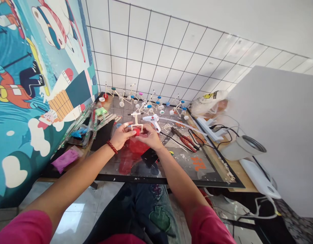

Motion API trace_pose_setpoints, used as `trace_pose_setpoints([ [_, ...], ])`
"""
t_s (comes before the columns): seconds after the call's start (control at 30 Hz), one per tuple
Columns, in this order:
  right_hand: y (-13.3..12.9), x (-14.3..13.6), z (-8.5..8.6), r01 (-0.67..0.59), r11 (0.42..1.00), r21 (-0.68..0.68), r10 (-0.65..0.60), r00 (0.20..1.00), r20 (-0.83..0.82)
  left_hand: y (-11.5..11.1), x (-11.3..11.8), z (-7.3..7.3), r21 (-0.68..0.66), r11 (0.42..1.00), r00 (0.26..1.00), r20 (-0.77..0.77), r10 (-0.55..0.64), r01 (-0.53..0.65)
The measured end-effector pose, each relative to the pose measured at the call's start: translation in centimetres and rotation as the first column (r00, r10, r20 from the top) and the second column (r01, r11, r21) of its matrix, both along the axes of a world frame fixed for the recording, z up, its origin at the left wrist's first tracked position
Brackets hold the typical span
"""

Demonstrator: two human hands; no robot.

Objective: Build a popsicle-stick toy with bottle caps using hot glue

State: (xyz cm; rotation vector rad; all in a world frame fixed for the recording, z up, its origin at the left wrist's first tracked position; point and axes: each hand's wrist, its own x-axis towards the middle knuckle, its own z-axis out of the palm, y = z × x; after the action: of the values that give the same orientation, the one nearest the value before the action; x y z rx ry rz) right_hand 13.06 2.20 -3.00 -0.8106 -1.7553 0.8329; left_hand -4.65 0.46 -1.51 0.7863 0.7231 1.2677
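Over the table, my left hand (122, 136) and my right hand (150, 136) come together around a small red bottle cap (137, 131). Fingers of both hands pinch it from either side. Joined to or touching the cap is a frame of pale sticks (136, 119), topped by a crossbar with dark ends; the exact joint is hidden by my fingers. A white glue gun (153, 119) lies just beyond my right hand. Behind it stand several small stick models (149, 105) with white, blue and pink caps.
Red-handled pliers (185, 139) and a black cable lie right of my hands, among pale scraps (169, 127). Stick bundles (107, 120) and a pink packet (66, 159) are at left. A power strip (211, 128) and grey lamp (243, 148) stand at right.
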Motion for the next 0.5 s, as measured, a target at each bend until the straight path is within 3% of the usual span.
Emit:
trace_pose_setpoints([
  [0.27,-0.31,-0.1,0.51,0.051,0.996,0.072,-0.054,0.998,0.031,0.12,-0.04,0.11,-0.018,1.0,0.999,-0.048,0.008,-0.009],
  [0.5,-0.61,-0.49,0.46,0.05,0.993,0.11,-0.054,0.998,0.032,0.03,-0.26,0.32,-0.033,0.997,0.993,-0.083,-0.077,0.075],
])
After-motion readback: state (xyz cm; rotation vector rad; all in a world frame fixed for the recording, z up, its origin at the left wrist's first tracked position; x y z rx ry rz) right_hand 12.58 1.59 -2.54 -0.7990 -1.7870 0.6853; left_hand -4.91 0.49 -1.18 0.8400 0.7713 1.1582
